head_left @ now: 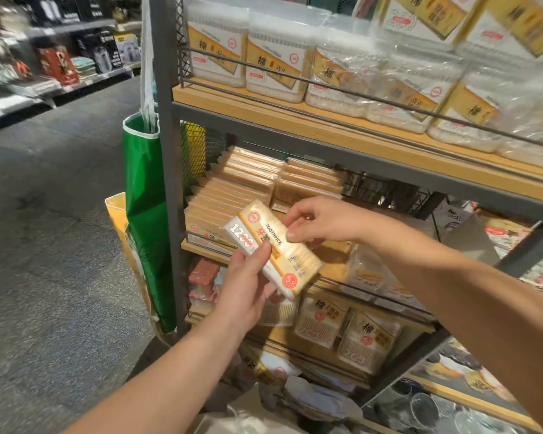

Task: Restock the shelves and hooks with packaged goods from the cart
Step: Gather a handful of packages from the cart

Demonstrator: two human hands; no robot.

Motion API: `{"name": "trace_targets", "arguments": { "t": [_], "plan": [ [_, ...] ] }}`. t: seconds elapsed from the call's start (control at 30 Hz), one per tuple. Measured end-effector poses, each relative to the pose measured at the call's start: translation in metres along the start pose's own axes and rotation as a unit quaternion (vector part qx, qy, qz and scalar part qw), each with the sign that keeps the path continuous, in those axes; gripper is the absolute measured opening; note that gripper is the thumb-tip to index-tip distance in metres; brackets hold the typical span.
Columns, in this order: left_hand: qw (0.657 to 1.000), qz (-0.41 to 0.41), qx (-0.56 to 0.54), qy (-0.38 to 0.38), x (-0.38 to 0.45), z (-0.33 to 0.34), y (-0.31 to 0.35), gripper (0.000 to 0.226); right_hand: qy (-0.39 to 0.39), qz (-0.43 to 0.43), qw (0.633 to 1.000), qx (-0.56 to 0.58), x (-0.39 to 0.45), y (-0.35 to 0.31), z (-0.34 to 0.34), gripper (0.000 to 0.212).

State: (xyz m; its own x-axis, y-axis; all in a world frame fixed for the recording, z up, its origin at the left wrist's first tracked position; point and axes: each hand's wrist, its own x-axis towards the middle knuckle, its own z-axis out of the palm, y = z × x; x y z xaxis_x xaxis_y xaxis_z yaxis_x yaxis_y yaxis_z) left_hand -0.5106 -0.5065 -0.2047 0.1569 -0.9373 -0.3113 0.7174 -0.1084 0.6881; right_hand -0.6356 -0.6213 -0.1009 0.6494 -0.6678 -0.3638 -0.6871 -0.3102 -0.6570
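A flat yellow-and-white toothpick pack point(273, 249) is held tilted in front of the middle shelf. My left hand point(246, 289) grips its lower left side, thumb on the front. My right hand point(317, 222) pinches its upper right edge with the fingertips. Behind it, stacks of the same toothpick packs point(248, 180) fill the left of the middle wooden shelf point(207, 247). The cart is not clearly in view.
Clear tubs of cotton swabs point(276, 61) line the top shelf behind a wire rail. Bagged swab packs point(342, 321) sit on the lower shelf. A green bag point(146, 214) hangs on the grey rack post point(166, 120). To the left runs a grey aisle floor point(51, 214).
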Motion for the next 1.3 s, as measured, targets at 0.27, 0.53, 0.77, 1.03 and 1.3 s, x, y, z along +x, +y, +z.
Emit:
{"name": "trace_targets", "arguments": {
  "t": [0.27,0.53,0.77,1.03,1.3],
  "plan": [
    [0.996,-0.050,-0.064,-0.042,-0.009,-0.006,0.006,0.057,-0.032,0.012,0.999,0.030,0.009,0.004,0.017,0.013],
    [1.000,0.014,0.013,-0.009,-0.008,-0.012,0.005,0.065,-0.018,0.036,0.988,0.146,0.014,0.006,0.014,0.011],
    [0.997,0.005,0.040,0.059,-0.008,-0.015,0.012,0.036,0.042,0.097,0.990,0.091,0.016,0.013,-0.030,0.020],
    [0.998,-0.009,0.016,0.056,-0.003,-0.014,0.023,0.034,0.160,0.127,0.970,-0.132,0.035,0.035,-0.034,0.040],
    [0.999,0.000,0.025,0.035,0.000,-0.016,0.024,0.031,0.157,0.156,0.968,-0.121,0.069,0.045,-0.015,0.017]
  ]
}}
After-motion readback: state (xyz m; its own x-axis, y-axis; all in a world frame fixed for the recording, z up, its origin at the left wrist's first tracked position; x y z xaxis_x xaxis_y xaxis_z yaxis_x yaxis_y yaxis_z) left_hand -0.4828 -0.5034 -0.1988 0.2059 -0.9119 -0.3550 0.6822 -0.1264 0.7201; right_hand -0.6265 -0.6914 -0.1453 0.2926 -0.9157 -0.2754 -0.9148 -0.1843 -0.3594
